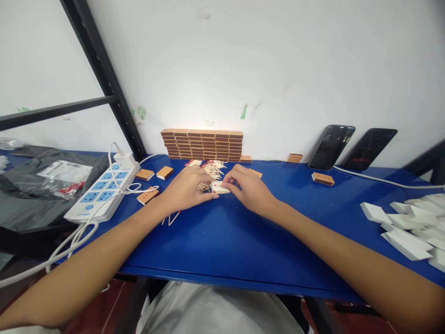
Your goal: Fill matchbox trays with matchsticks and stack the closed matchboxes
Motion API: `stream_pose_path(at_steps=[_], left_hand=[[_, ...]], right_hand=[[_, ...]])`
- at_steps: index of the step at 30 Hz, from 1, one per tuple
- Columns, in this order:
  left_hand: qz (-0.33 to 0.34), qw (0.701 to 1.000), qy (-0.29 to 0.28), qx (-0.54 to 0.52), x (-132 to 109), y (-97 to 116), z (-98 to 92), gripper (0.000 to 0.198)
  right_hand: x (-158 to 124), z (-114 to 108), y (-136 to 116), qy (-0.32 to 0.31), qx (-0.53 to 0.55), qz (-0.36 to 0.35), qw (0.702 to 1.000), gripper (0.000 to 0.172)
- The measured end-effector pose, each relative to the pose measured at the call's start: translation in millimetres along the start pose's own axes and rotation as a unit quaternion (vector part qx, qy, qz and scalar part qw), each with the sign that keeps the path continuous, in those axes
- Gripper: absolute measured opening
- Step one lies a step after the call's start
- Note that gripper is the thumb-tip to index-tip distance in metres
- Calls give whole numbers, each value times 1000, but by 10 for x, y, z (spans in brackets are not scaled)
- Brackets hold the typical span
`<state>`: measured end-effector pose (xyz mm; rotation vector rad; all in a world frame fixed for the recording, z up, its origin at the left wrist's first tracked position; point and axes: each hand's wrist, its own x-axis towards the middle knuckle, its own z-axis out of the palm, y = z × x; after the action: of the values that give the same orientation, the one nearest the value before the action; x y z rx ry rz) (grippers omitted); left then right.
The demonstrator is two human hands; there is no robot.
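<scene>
Both my hands meet at the middle of the blue table (222,241). My left hand (187,188) and my right hand (248,188) pinch a small white matchbox tray (219,187) between their fingertips; red match heads show inside it. Just behind the tray lies a loose pile of matches (210,168). Two stray matches (170,218) lie by my left wrist. A stacked wall of brown matchboxes (203,144) stands against the white wall behind the pile.
Loose brown matchboxes (153,178) lie left of the pile, another (322,178) to the right. A white power strip (102,190) with cables sits at left by a grey bag (41,185). Two phones (332,146) lean on the wall. White empty trays (410,227) heap at right.
</scene>
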<state>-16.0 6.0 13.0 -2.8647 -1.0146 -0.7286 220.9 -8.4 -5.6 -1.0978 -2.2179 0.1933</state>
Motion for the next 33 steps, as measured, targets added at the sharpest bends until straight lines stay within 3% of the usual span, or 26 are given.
stream_pose_path(at_steps=[8,14,19,25,33], left_hand=[[-8,999,37,27,2,-87,-36,39],[-51,994,54,77,15,-123,-94,37],[-113,983,86,113,16,-170,-143,35],[-160,970,130,128,13,-168,-170,34],[-151,974,122,114,8,-150,-132,36]], right_hand=[[49,67,106,49,47,14,998,4],[119,10,19,59,41,50,996,9],[248,165,-150,-12,30,101,994,9],[420,466,-299,-54,-25,140,988,17],[330,354,-168,-117,-7,131,984,21]])
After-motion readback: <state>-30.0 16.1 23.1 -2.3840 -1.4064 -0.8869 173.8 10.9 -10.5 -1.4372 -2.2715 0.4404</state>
